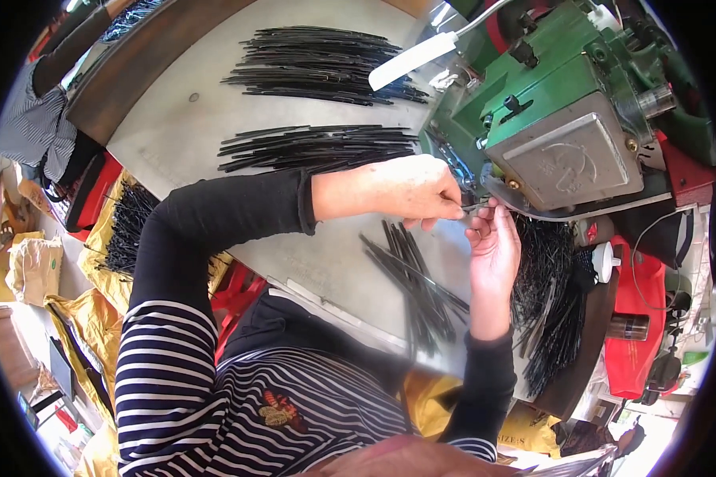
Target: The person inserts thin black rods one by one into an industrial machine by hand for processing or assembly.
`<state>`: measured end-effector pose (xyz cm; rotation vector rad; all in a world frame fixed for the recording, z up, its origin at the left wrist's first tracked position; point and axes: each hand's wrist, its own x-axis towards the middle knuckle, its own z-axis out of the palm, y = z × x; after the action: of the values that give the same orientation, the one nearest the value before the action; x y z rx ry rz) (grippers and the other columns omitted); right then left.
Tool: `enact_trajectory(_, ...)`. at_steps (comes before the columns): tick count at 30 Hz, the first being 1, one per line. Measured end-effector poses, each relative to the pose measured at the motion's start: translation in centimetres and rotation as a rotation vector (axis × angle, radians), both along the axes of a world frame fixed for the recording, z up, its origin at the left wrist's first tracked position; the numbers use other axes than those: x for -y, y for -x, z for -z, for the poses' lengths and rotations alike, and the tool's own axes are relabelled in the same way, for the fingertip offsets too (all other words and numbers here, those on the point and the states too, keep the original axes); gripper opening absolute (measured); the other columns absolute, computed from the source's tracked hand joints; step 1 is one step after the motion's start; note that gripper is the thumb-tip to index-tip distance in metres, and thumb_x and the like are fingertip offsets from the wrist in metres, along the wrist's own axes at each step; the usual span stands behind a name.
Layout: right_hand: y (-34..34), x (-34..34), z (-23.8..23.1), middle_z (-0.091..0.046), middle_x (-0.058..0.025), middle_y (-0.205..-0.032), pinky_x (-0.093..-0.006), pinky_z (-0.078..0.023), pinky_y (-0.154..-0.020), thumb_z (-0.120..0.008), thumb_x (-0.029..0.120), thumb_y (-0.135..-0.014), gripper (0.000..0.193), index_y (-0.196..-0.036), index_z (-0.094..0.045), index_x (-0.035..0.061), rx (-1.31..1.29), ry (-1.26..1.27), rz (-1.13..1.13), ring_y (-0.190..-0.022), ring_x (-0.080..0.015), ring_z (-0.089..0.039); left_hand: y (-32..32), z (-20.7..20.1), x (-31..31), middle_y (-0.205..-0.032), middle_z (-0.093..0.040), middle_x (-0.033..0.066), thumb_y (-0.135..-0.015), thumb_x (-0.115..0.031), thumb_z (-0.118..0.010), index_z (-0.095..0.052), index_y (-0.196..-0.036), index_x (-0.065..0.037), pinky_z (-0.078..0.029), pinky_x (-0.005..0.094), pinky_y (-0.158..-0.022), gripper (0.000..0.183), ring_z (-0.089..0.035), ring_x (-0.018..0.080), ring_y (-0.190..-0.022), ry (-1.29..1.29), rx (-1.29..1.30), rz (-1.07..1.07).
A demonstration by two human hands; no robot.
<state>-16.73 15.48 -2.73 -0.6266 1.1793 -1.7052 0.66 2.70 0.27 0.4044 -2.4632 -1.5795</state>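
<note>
Both hands meet at the lower left side of a green machine point(533, 71) with a grey metal cover. My left hand point(410, 187) reaches across from the left, its fingers closed in a pinch. My right hand point(497, 250) is palm up, with thumb and fingers pinched close to the left fingertips. Whatever lies between the fingertips is too small to make out. Just below the left hand, loose thin black strips point(414, 266) lie crosswise on the grey table point(282, 258). A dense heap of black strips point(541, 294) hangs beside my right wrist.
Two flat bundles of black strips, a far one point(318, 63) and a nearer one point(318, 143), lie on the table. A white lamp point(414, 62) juts over the far bundle. Yellow sacks point(91, 306) stand at the left. Another person's striped sleeve point(36, 127) shows far left.
</note>
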Motion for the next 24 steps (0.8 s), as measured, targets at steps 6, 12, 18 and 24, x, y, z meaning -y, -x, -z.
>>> enact_trajectory(6,1.4,0.1,0.4,-0.063,-0.0085,-0.086,-0.0280,-0.055,-0.063,-0.050,0.018,-0.093,0.019,-0.101,-0.056,0.0022,0.033,0.076,0.010,-0.074,-0.0161,-0.064,-2.8,2.7,5.4,-0.064,-0.060,0.0094,-0.079,-0.023,-0.062,-0.064,-0.076,-0.009,-0.048,0.0350,-0.053,0.015,-0.060,0.0266,-0.059,1.075,-0.290,-0.355)
enact_trajectory(12,1.0,0.5,0.2,-0.064,-0.0086,-0.084,-0.0288,-0.055,-0.064,-0.051,0.018,-0.092,0.018,-0.099,-0.058,0.0019,0.058,0.062,-0.038,-0.073,-0.0169,-0.065,-6.9,3.3,9.5,-0.065,-0.058,0.0130,-0.078,-0.019,-0.060,-0.060,-0.077,-0.005,-0.048,0.0401,-0.053,0.014,-0.059,0.0305,-0.062,1.222,0.302,-0.481)
enact_trajectory(18,0.8,0.5,0.3,-0.063,-0.0072,-0.083,-0.0284,-0.055,-0.064,-0.052,0.018,-0.092,0.019,-0.098,-0.058,0.0012,0.056,0.091,-0.012,-0.070,-0.0158,-0.064,-6.4,3.2,9.3,-0.070,-0.061,0.0109,-0.074,-0.008,-0.056,-0.061,-0.070,-0.002,-0.049,0.0396,-0.057,0.008,-0.062,0.0294,-0.069,1.180,0.202,-0.627)
enact_trajectory(24,0.7,0.5,0.1,-0.061,-0.0054,-0.086,-0.0289,-0.052,-0.060,-0.052,0.017,-0.091,0.017,-0.099,-0.059,0.0033,0.033,0.061,-0.024,-0.070,-0.0165,-0.060,-6.6,3.0,9.1,-0.073,-0.060,0.0135,-0.080,-0.018,-0.059,-0.060,-0.081,-0.006,-0.048,0.0412,-0.059,0.012,-0.060,0.0307,-0.069,1.194,0.254,-0.524)
